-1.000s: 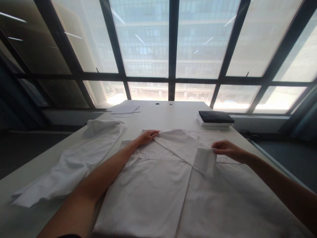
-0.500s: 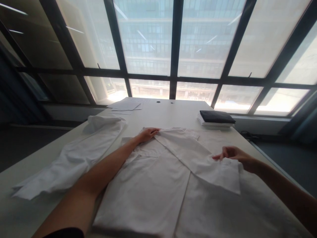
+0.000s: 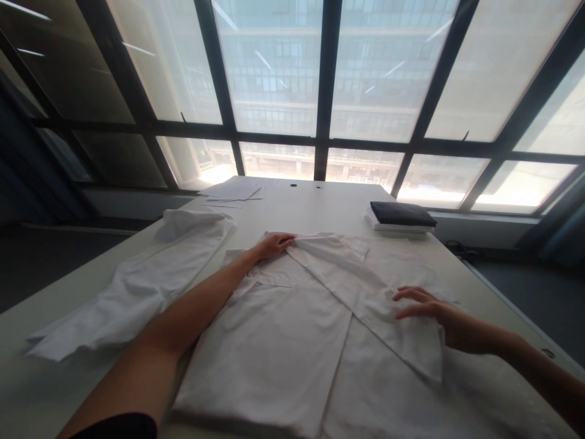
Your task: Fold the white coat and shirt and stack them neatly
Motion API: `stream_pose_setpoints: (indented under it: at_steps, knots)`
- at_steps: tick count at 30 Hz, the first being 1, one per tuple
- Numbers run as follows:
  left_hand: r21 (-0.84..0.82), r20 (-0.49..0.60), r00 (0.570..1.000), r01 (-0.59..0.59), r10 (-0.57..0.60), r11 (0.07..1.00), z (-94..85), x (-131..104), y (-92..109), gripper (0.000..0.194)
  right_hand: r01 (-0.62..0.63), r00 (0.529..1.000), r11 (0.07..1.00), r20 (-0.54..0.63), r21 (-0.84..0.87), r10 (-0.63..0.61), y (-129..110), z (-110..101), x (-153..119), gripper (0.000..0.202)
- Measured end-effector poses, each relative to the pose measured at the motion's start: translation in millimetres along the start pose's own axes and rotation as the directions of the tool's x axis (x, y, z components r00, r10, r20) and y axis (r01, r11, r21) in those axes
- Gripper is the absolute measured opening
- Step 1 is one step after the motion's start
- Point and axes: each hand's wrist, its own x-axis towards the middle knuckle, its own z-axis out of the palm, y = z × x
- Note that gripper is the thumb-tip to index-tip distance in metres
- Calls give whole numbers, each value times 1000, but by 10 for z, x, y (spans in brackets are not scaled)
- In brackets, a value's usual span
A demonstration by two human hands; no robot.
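Observation:
A white shirt (image 3: pixel 269 341) lies spread before me on the table, one sleeve (image 3: pixel 338 268) folded diagonally across it toward the lower right. At the far end of that fold, my left hand (image 3: pixel 275 245) has its fingers pressed together on the cloth, gripping the shirt. My right hand (image 3: pixel 434 314) is open over the cuff end of the sleeve, fingers stretched out and apart; whether it touches the cloth I cannot tell. Left of my left arm lies a second white garment (image 3: pixel 150 283), loosely laid and wrinkled.
On the white table (image 3: pixel 283 210), a folded dark cloth (image 3: pixel 402 213) tops a small stack of white folded cloth (image 3: pixel 402 228) at the far right. Sheets of paper (image 3: pixel 233 191) lie at the far left. Tall windows (image 3: pixel 274 91) stand behind the table.
My right hand has let go of the sleeve's cuff end and opened its fingers, moving slightly down. The cuff end now lies lower and flatter. My left hand stays in place.

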Motion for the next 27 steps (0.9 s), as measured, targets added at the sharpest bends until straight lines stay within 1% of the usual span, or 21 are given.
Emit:
stream_pose_setpoints:
  at_steps: [1, 3, 5, 6, 8, 10, 12, 13, 15, 17, 19, 20, 21, 22, 23, 25, 27]
  knots:
    - [1, 0, 1000, 3, -3, 1000, -5, -1, 10, 54, 28, 1000, 999, 0, -31, -28, -43, 22, -21, 36]
    - [-1, -2, 1000, 9, -9, 1000, -12, -4, 27, 54, 65, 998, 997, 2, -43, -65, -101, 61, -47, 28]
    - [-1, -4, 1000, 13, -13, 1000, -13, -5, 33, 54, 68, 998, 998, -14, -14, -69, -118, 70, -63, 21]
    - [3, -7, 1000, 16, -16, 1000, -12, -5, 32, 54, 58, 998, 998, -36, 3, -58, -118, 62, -72, 22]
    - [10, -11, 1000, 22, -22, 1000, -8, -2, 27, 54, 52, 994, 998, -97, 30, -49, -124, 32, -94, 34]
    - [13, -13, 1000, 24, -24, 1000, -8, 4, 25, 55, 80, 985, 996, -157, 42, -72, -167, 19, -121, 47]
    - [3, -6, 1000, 26, -26, 1000, -14, 9, 34, 56, 112, 976, 992, -195, 55, -99, -258, 52, -154, 54]
    - [-5, 0, 1000, 30, -30, 1000, -20, 11, 43, 56, 109, 976, 992, -195, 61, -95, -318, 85, -173, 54]
    - [-18, 14, 999, 44, -43, 999, -31, 14, 65, 57, 63, 989, 996, -138, 66, -54, -452, 166, -225, 50]
    - [-27, 24, 998, 55, -55, 998, -37, 14, 86, 58, 13, 1000, 998, -6, 63, -12, -580, 216, -290, 43]
    - [-34, 27, 998, 59, -58, 998, -35, 13, 102, 58, -19, 984, 998, 176, 64, 7, -674, 192, -343, 40]
    - [-33, 27, 998, 59, -58, 998, -31, 12, 108, 57, -27, 968, 997, 249, 69, 9, -699, 147, -349, 42]
    - [-23, 26, 998, 59, -58, 998, -26, 12, 112, 55, -30, 955, 997, 295, 71, 8, -705, 84, -329, 44]
    - [-2, 20, 998, 62, -62, 998, -22, 12, 115, 52, -31, 951, 997, 311, 68, 8, -689, 8, -276, 46]
    - [24, 7, 998, 68, -68, 997, -20, 13, 118, 50, -27, 958, 998, 287, 62, 8, -649, -74, -183, 47]
    - [87, -46, 994, 102, -98, 991, -28, 15, 120, 42, -20, 985, 999, 171, 29, 15, -503, -226, 135, 45]
    - [142, -142, 979, 166, -146, 976, -57, 15, 121, 37, -42, 999, 998, 7, 42, 42, -292, -324, 617, 40]
